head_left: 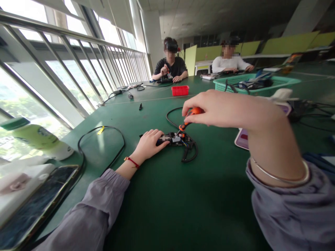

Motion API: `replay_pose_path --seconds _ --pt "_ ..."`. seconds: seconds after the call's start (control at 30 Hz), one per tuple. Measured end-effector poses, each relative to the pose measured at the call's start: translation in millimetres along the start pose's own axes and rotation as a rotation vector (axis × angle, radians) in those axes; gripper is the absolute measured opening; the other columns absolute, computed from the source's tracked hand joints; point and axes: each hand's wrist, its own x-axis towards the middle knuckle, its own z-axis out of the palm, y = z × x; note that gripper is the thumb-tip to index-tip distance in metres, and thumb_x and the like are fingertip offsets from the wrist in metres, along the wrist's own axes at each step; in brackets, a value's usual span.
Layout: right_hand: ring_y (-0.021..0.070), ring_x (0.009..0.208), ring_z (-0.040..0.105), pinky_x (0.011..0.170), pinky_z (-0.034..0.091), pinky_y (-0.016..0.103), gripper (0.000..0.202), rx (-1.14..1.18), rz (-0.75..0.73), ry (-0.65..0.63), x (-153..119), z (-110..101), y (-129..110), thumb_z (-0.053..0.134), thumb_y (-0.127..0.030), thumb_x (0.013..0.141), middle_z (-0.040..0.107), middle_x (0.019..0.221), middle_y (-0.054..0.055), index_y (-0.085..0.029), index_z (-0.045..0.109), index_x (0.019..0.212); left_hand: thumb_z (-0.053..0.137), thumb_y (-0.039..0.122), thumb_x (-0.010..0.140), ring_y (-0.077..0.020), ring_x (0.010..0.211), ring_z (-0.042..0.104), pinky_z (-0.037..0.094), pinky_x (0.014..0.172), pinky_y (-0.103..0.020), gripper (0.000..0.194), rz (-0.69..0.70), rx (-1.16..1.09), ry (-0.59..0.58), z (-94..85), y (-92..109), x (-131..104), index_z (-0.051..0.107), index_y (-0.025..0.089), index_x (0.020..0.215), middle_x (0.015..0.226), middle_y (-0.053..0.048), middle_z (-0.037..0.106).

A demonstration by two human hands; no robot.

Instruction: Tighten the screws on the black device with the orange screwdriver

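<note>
In the head view my left hand (pixel 150 143) is closed around one end of a small black device (pixel 178 138) lying on the green table. The device's casing is open, with wires and small parts exposed, and a curved black piece (pixel 193 153) sits at its right end. My right hand (pixel 204 108) grips an orange and black screwdriver (pixel 195 112) from above. Its shaft slants down to the left, and the tip reaches the device's exposed parts. Whether the tip sits in a screw is too small to tell. A black cable (pixel 170 116) curves behind the device.
Beyond the device are a small black part (pixel 140 106), a red tray (pixel 180 91) and a green basket (pixel 258 91) of tools. A bottle (pixel 39 137), a phone (pixel 39 205) and a looped cable (pixel 123 134) lie left. Two people (pixel 171 64) sit across the table.
</note>
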Motion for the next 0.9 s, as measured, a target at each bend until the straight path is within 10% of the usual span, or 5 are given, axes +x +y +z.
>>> replay_pose_path --seconds 0.4,0.57,0.9 --pt "0.0089 0.047 0.044 0.050 0.023 0.026 0.010 0.021 0.028 0.211 -4.8 10.1 -24.6 0.068 -0.017 0.070 0.044 0.049 -0.003 -0.019 0.060 0.064 0.036 0.056 0.088 -0.0219 0.084 0.053 0.041 0.076 -0.034 0.041 0.006 0.030 -0.013 -0.9 2.1 -0.4 0.054 0.020 0.094 0.089 -0.006 0.058" --pt "0.0064 0.040 0.033 0.048 0.019 0.027 0.040 -0.069 0.127 0.096 -0.4 9.4 -21.6 0.061 -0.030 0.079 0.038 0.041 -0.002 -0.017 0.046 0.044 0.036 0.056 0.088 -0.0221 0.084 0.053 0.041 0.076 -0.035 0.042 0.005 0.033 -0.005 -0.3 1.6 -0.9 0.054 0.019 0.095 0.090 -0.006 0.058" --pt "0.0135 0.054 0.050 0.053 0.027 0.027 0.014 -0.257 0.203 -0.013 -4.9 3.0 -37.7 0.053 -0.025 0.082 0.054 0.059 0.002 -0.017 0.056 0.071 0.036 0.056 0.088 -0.0222 0.084 0.053 0.041 0.076 -0.035 0.042 0.006 0.044 -0.002 0.9 0.6 -1.0 0.054 0.019 0.097 0.091 -0.006 0.059"
